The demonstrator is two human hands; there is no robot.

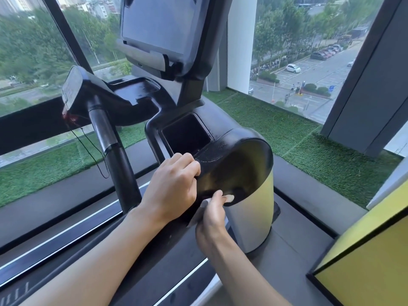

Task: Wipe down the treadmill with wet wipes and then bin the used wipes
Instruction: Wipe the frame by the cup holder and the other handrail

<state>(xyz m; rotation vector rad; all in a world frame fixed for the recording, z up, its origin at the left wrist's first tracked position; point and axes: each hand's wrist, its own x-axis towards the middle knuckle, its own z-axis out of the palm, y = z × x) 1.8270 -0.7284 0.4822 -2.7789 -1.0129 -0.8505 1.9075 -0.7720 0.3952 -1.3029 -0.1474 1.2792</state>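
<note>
The black treadmill console [141, 96], with its screen [159, 25], stands ahead of me. Just right of its right arm [212, 127] stands a silver cylindrical bin [251, 217]. The bin's black lid [234, 164] is raised, glossy underside facing me. My left hand [174, 184] grips the lid's left edge, fingers curled over it. My right hand [212, 219] pinches a used wet wipe [229, 198] at the lower lip of the bin's opening. A greyish fold of the wipe hangs by the palm.
The treadmill belt and side rails [66, 235] run across the lower left. A black upright handle bar [110, 142] with a dangling safety cord rises on the left. Green artificial turf [287, 138] lines the window sill. A yellow panel [364, 261] stands at lower right.
</note>
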